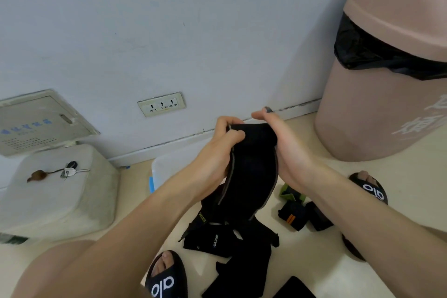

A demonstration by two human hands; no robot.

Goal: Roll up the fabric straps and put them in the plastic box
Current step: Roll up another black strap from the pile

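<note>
I hold a wide black fabric strap (251,167) with grey edging up in front of me. My left hand (217,150) grips its top left edge and my right hand (285,150) clasps its top right side. The strap's lower end hangs down onto a pile of black straps (232,244) on the floor between my feet. Rolled straps, one with an orange stripe (292,218) and one with green trim (287,192), lie under my right forearm. The clear plastic box (167,167) stands on the floor behind my left arm, mostly hidden.
A large pink bin (377,113) with a black liner stands at the right against the wall. A white stool-like block (60,198) with keys (70,170) on it sits at the left. My slippered feet (167,276) flank the pile. A wall socket (161,104) is ahead.
</note>
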